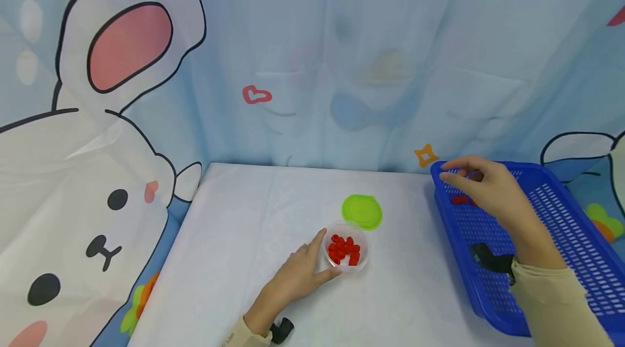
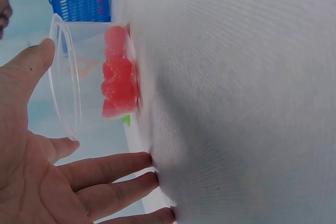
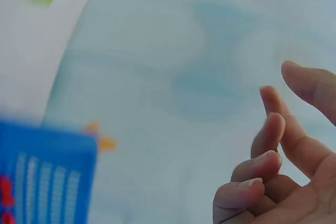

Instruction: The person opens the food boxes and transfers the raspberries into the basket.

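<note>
A clear round plastic cup (image 1: 365, 256) stands upright on the white table, with several small red pieces (image 1: 343, 249) inside. My left hand (image 1: 299, 274) is at the cup's left side, thumb and index finger spread against its rim; its other fingers (image 2: 118, 195) extend down to the tablecloth. Above the far left corner of the blue basket (image 1: 447, 227), my right hand (image 1: 493, 187) hovers. Its thumb and index finger are apart, with nothing visible between them, and the other fingers (image 3: 257, 166) are loosely bent. More red pieces (image 1: 460, 199) lie in the basket.
A flat green lid (image 1: 362, 211) lies just behind the cup. The perforated basket takes up the table's right side. A cartoon-printed curtain (image 1: 312, 54) hangs behind the table and along its left. Each wrist carries a black camera mount (image 1: 490, 259).
</note>
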Demonstrator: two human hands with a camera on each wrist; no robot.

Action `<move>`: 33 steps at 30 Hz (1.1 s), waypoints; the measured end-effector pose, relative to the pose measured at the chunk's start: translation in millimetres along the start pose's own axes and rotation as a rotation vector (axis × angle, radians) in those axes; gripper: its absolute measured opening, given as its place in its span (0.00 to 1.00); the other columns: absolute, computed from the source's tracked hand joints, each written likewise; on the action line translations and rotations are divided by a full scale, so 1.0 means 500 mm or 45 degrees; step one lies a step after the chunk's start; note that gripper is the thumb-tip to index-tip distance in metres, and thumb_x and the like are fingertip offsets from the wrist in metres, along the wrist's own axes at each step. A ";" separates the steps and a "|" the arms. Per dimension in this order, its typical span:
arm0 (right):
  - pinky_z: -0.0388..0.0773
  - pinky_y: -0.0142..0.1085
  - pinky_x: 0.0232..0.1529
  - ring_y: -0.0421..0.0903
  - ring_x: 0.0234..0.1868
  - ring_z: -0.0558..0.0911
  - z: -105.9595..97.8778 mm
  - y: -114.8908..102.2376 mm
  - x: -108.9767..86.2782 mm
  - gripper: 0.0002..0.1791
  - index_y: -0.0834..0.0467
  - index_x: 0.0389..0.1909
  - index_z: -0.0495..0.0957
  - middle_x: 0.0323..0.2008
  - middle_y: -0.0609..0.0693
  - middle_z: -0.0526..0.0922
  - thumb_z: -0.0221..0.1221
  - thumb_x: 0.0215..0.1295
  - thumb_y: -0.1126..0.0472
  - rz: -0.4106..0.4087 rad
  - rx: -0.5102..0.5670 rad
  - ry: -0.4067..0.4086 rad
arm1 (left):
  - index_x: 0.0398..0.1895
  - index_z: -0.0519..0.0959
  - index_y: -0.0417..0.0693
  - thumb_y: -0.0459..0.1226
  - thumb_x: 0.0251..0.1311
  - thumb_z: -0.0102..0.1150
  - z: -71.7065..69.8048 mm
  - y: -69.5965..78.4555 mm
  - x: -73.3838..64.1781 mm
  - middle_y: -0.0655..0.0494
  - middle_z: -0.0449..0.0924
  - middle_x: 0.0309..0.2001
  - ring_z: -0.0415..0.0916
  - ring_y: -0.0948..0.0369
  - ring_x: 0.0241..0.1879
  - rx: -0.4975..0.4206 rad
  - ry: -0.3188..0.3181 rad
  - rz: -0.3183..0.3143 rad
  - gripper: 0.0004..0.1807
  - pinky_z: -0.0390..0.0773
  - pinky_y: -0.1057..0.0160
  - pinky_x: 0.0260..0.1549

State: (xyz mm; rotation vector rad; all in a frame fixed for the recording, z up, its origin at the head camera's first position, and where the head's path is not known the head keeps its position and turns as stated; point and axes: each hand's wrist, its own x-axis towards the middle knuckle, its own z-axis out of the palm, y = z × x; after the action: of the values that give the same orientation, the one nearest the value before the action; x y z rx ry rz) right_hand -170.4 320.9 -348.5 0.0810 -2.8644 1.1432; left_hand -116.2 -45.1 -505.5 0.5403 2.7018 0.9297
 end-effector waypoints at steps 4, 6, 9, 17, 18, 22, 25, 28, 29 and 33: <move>0.64 0.39 0.21 0.47 0.23 0.69 0.046 -0.055 -0.026 0.17 0.54 0.53 0.81 0.37 0.54 0.74 0.62 0.71 0.49 -0.166 0.045 -0.009 | 0.80 0.51 0.52 0.63 0.61 0.60 0.000 -0.003 -0.002 0.44 0.71 0.66 0.73 0.45 0.60 0.004 0.012 0.003 0.51 0.75 0.43 0.54; 0.63 0.39 0.21 0.48 0.22 0.66 0.069 -0.073 -0.037 0.13 0.54 0.51 0.82 0.36 0.53 0.74 0.63 0.70 0.54 -0.247 0.088 -0.012 | 0.80 0.50 0.53 0.64 0.61 0.59 0.000 -0.002 -0.001 0.44 0.71 0.67 0.73 0.45 0.61 -0.001 0.011 0.007 0.51 0.75 0.42 0.55; 0.63 0.38 0.21 0.47 0.22 0.65 0.108 -0.089 -0.046 0.10 0.53 0.49 0.83 0.35 0.51 0.74 0.65 0.69 0.59 -0.342 0.164 -0.033 | 0.80 0.51 0.52 0.64 0.61 0.60 -0.001 0.000 -0.001 0.44 0.71 0.67 0.73 0.44 0.61 -0.003 0.011 0.005 0.52 0.75 0.42 0.54; 0.63 0.36 0.23 0.46 0.25 0.67 0.226 -0.072 -0.048 0.09 0.53 0.44 0.85 0.32 0.49 0.73 0.68 0.64 0.65 -0.449 0.370 -0.091 | 0.80 0.51 0.51 0.63 0.61 0.60 0.000 0.001 -0.002 0.45 0.70 0.67 0.73 0.45 0.61 0.004 0.010 0.000 0.52 0.75 0.42 0.54; 0.63 0.36 0.23 0.46 0.25 0.67 0.241 -0.065 -0.046 0.09 0.52 0.44 0.85 0.32 0.49 0.73 0.68 0.63 0.65 -0.445 0.380 -0.100 | 0.80 0.51 0.51 0.63 0.61 0.60 0.000 0.001 -0.002 0.45 0.70 0.67 0.73 0.45 0.61 0.004 0.010 0.002 0.52 0.75 0.42 0.54; 0.64 0.34 0.22 0.47 0.26 0.67 0.296 -0.038 -0.040 0.09 0.53 0.43 0.85 0.32 0.49 0.73 0.69 0.62 0.63 -0.395 0.408 -0.128 | 0.80 0.51 0.51 0.64 0.61 0.60 -0.001 0.001 -0.002 0.45 0.70 0.68 0.72 0.44 0.61 0.000 0.009 0.001 0.52 0.75 0.41 0.54; 0.62 0.34 0.24 0.48 0.27 0.66 0.329 -0.019 -0.037 0.09 0.55 0.43 0.86 0.33 0.51 0.71 0.70 0.62 0.62 -0.341 0.459 -0.147 | 0.80 0.51 0.51 0.63 0.61 0.60 -0.001 0.002 -0.003 0.45 0.70 0.68 0.72 0.44 0.61 0.004 0.012 0.003 0.52 0.74 0.40 0.54; 0.62 0.34 0.27 0.49 0.29 0.65 0.359 0.003 -0.033 0.09 0.55 0.42 0.86 0.33 0.51 0.71 0.70 0.61 0.61 -0.284 0.449 -0.160 | 0.80 0.51 0.51 0.63 0.61 0.61 -0.001 0.001 -0.003 0.45 0.70 0.67 0.72 0.44 0.61 0.011 0.013 0.007 0.52 0.75 0.40 0.54; 0.62 0.35 0.28 0.49 0.30 0.65 0.369 0.010 -0.032 0.08 0.54 0.42 0.86 0.33 0.51 0.71 0.70 0.61 0.61 -0.263 0.434 -0.169 | 0.80 0.51 0.51 0.63 0.61 0.61 -0.001 0.001 -0.003 0.45 0.71 0.67 0.73 0.45 0.61 0.013 0.013 0.009 0.51 0.75 0.41 0.54; 0.65 0.36 0.30 0.51 0.36 0.67 0.406 0.034 -0.029 0.07 0.53 0.39 0.87 0.35 0.50 0.74 0.70 0.59 0.62 -0.218 0.365 -0.225 | 0.80 0.51 0.50 0.62 0.61 0.61 -0.002 0.000 -0.004 0.44 0.72 0.66 0.74 0.45 0.59 0.020 0.014 0.016 0.51 0.76 0.43 0.53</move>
State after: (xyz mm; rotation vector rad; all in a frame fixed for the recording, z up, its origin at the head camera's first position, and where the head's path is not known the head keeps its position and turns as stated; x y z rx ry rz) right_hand -163.9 193.4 -508.1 0.4513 -2.7446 1.5695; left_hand -114.7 -46.6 -504.4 0.5576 2.7202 0.9183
